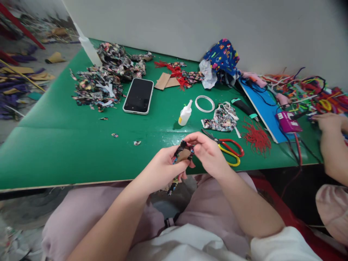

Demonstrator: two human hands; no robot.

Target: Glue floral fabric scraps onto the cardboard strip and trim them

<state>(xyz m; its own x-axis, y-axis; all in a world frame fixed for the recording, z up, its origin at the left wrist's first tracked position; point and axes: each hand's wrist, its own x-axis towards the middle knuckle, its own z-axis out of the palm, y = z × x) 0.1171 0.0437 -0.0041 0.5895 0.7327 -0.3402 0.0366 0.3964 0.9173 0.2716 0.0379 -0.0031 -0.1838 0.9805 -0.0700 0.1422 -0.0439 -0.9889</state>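
Between my two hands is a small piece of brown cardboard edged with dark floral fabric (183, 155), held over the table's front edge. My left hand (169, 165) grips it from the left, thumb across its lower part. The fingers of my right hand (208, 152) pinch the fabric at its upper right corner. Just beyond stands a small white glue bottle (185, 115) with a pointed nozzle. Scissors (228, 146) with red and yellow handles lie right beside my right hand. A floral fabric scrap (221, 117) and a white ring (204, 104) rest behind them.
A phone (138, 96) lies left of centre, beside piled floral scraps (98, 87) and a tall white bottle (88, 47). Rightward are a cutter (244, 108), red threads (257, 137), a blue board (261, 108) and a purple box (288, 122) with cables. Another person's hand (330, 125) is at far right.
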